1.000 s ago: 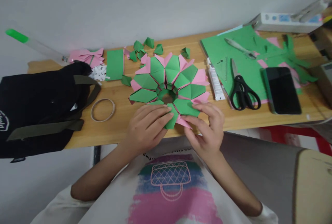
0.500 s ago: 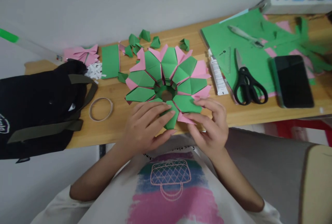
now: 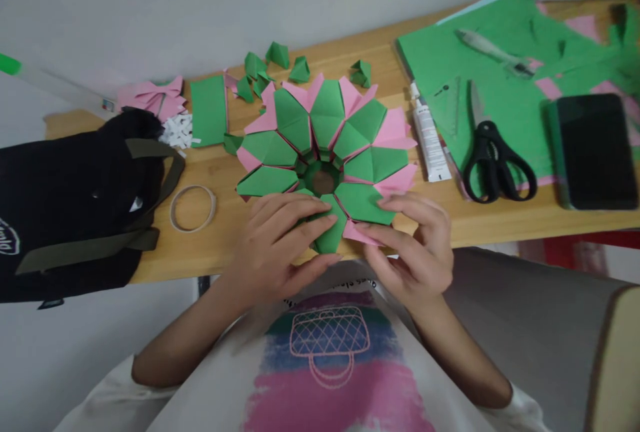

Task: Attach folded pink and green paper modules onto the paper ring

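A folded paper flower (image 3: pixel 327 112) lies on the wooden table, a ring of green petals with pink pieces between them and a round hole in the middle. My left hand (image 3: pixel 283 242) rests over its near left side, fingers on top of a green petal and thumb along the near edge. That hand hides part of the ring. On the near right, my right hand (image 3: pixel 413 242) pinches a pink piece (image 3: pixel 360 233) beside a green petal, thumb below and fingers above. Both hands stay in contact with the flower.
Right of the flower lie a glue tube (image 3: pixel 431 142), black-handled scissors (image 3: pixel 493 159), a utility knife (image 3: pixel 493 52) and a phone (image 3: pixel 595 152) on green sheets (image 3: pixel 425 52). Behind are several green folded pieces (image 3: pixel 277 55). Leftward are a tape ring (image 3: pixel 214 209) and a black bag (image 3: pixel 75 199).
The view has shifted slightly, so the things at the right appear farther right and larger. Both hands keep their hold on the flower, with little visible finger movement.
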A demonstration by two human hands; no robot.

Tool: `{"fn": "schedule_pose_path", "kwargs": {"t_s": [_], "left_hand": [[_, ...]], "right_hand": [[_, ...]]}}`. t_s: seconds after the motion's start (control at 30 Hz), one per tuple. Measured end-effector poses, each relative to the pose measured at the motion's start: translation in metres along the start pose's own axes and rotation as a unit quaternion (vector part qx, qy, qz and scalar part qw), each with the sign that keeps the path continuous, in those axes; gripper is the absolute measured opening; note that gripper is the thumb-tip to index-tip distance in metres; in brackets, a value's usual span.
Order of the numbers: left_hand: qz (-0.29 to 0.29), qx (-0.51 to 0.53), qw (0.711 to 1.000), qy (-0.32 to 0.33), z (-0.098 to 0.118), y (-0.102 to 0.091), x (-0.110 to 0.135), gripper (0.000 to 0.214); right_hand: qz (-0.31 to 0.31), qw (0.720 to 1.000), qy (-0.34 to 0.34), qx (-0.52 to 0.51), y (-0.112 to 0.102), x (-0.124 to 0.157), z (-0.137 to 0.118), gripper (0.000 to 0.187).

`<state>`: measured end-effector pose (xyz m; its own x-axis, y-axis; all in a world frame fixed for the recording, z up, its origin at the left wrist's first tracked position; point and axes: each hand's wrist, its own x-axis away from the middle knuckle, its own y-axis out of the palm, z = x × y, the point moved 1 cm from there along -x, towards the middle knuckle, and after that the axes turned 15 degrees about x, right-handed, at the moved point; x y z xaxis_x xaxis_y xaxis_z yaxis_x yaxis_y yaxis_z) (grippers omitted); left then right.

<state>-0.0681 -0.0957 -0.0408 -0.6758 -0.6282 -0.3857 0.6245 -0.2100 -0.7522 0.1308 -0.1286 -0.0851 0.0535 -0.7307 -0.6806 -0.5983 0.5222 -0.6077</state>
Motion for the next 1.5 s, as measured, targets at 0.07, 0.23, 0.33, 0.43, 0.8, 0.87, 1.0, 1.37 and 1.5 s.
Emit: {"fn": "schedule_pose_path", "kwargs": {"t_s": [0.07,0.23,0.33,0.43,0.8,0.87,1.0,1.37,1.5], "left_hand": [[0.009,0.008,1.000,-0.001,-0.0006,0.0009,-0.0004,0.029],[0.019,0.015,1.000,0.015,-0.0020,0.0022,-0.0002,0.030],[0.018,0.021,0.999,0.017,-0.0021,0.0023,0.0002,0.031],[0.016,0.022,1.000,0.014,-0.0021,0.0022,0.0001,0.031],[0.017,0.023,1.000,0.002,-0.0021,0.0025,-0.0006,0.030],[0.018,0.022,1.000,0.007,-0.0021,0.0025,-0.0005,0.030],[0.019,0.017,1.000,0.005,-0.0021,0.0025,-0.0005,0.029],[0.017,0.026,1.000,0.000,-0.0023,0.0033,0.0004,0.031],[0.020,0.025,0.999,-0.002,-0.0023,0.0043,0.0003,0.030]], "right_hand": [[0.007,1.000,-0.002,0.000,0.0009,0.0005,0.0001,0.023],[0.018,1.000,0.002,-0.008,0.0020,0.0005,0.0007,0.022],[0.015,1.000,0.000,-0.006,0.0016,0.0006,0.0009,0.023],[0.015,1.000,-0.002,-0.001,0.0014,0.0011,0.0008,0.021],[0.020,1.000,0.004,-0.010,0.0015,0.0003,0.0004,0.021],[0.023,1.000,0.003,-0.011,0.0018,0.0003,0.0005,0.021],[0.016,1.000,0.002,-0.003,0.0018,0.0008,0.0005,0.020],[0.013,1.000,-0.007,0.004,0.0004,0.0016,0.0008,0.020],[0.013,1.000,-0.005,0.008,0.0003,0.0016,0.0004,0.019]]}}
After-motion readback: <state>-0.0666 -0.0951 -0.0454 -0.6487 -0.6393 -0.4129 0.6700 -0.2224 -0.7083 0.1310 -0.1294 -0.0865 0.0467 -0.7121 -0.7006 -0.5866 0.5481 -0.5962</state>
